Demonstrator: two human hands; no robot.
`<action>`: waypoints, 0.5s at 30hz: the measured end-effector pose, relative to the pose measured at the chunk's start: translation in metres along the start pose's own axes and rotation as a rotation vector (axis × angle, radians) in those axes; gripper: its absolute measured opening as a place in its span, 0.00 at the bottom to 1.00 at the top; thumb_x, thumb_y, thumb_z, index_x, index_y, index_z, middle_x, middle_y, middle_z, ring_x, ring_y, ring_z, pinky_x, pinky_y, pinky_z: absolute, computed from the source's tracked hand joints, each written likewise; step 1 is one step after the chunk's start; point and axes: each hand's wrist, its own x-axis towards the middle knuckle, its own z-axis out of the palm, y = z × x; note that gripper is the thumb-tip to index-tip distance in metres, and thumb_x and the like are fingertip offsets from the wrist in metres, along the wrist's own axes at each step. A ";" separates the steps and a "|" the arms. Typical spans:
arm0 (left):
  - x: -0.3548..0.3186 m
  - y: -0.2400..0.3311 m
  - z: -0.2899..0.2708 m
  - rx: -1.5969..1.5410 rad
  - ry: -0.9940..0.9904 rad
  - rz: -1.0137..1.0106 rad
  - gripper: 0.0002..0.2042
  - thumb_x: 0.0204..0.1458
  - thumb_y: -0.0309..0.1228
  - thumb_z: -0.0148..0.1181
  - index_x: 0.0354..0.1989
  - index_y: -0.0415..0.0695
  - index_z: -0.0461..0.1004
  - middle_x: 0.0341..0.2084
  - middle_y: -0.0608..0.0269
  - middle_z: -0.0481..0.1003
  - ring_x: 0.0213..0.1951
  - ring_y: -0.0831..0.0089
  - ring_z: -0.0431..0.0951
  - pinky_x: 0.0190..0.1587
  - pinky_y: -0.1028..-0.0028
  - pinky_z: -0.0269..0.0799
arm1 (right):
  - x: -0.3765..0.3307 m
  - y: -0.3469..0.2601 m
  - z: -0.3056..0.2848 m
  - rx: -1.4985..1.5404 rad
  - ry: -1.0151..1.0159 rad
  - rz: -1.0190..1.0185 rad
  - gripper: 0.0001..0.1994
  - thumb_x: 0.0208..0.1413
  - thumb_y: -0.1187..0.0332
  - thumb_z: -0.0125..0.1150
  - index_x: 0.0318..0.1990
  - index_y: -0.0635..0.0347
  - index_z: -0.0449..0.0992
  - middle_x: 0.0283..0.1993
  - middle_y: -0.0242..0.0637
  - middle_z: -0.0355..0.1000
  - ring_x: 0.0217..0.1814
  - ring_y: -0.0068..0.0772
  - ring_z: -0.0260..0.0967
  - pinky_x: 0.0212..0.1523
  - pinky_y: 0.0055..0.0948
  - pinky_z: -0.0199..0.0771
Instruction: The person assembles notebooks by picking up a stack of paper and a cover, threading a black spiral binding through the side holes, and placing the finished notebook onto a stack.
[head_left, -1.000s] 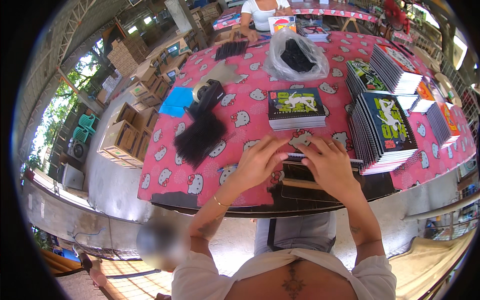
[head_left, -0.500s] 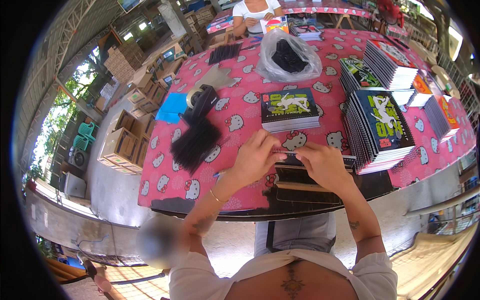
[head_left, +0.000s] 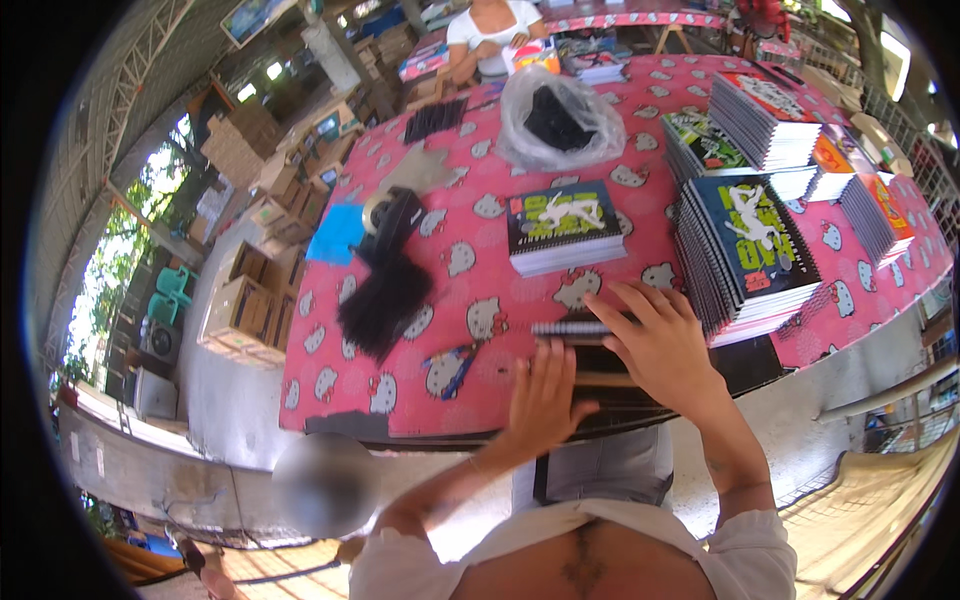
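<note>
My left hand (head_left: 543, 400) lies at the table's near edge, fingers stretched out and touching the near side of a dark slotted stand or board (head_left: 600, 380). Above it my right hand (head_left: 655, 345) is spread flat, its fingertips at a thin, dark-edged item with a row of binding holes or coil (head_left: 570, 329); the hand partly hides it. Neither hand grips anything. Just beyond is a short stack of dark notebooks (head_left: 568, 225) with green lettering and a white figure. To the right of my right hand stands a taller stack of spiral-bound notebooks (head_left: 750, 250).
A bundle of thin black coils (head_left: 385, 305), a tape dispenser (head_left: 395, 220), a blue sheet (head_left: 337, 235) and a small blue-handled tool (head_left: 452, 367) lie left on the pink patterned tablecloth (head_left: 470, 220). Farther back are a plastic bag (head_left: 560, 120), more notebooks (head_left: 765, 120) and a person (head_left: 490, 40).
My hands were together, pinching at the thin item's edge; now they are apart and flattened. The left has drawn back toward the table's edge, uncovering the blue-handled tool.
</note>
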 end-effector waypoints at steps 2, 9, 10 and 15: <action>-0.006 0.001 0.005 0.016 0.204 0.015 0.48 0.56 0.59 0.57 0.71 0.27 0.55 0.71 0.24 0.51 0.74 0.30 0.49 0.71 0.32 0.42 | -0.007 0.003 -0.012 -0.085 0.086 -0.044 0.14 0.53 0.71 0.66 0.48 0.53 0.81 0.39 0.39 0.80 0.32 0.47 0.78 0.35 0.43 0.76; 0.025 0.019 -0.025 0.001 -0.122 0.004 0.48 0.54 0.56 0.63 0.71 0.27 0.55 0.71 0.27 0.53 0.75 0.34 0.49 0.72 0.35 0.43 | -0.018 0.025 -0.002 0.166 -0.177 0.180 0.13 0.53 0.70 0.63 0.47 0.51 0.82 0.32 0.35 0.79 0.30 0.44 0.79 0.32 0.41 0.77; 0.028 0.022 -0.032 0.000 -0.267 -0.062 0.47 0.53 0.55 0.64 0.71 0.28 0.55 0.72 0.29 0.53 0.75 0.35 0.49 0.73 0.36 0.43 | -0.014 0.026 -0.002 0.165 -0.190 0.142 0.13 0.53 0.70 0.63 0.47 0.52 0.82 0.32 0.35 0.79 0.30 0.43 0.79 0.32 0.41 0.77; 0.057 -0.002 -0.029 0.062 0.020 0.130 0.49 0.51 0.55 0.64 0.71 0.26 0.55 0.71 0.26 0.52 0.75 0.32 0.47 0.73 0.35 0.41 | -0.014 0.024 -0.002 0.220 -0.262 0.166 0.12 0.56 0.69 0.62 0.48 0.52 0.82 0.34 0.35 0.81 0.34 0.42 0.81 0.34 0.41 0.78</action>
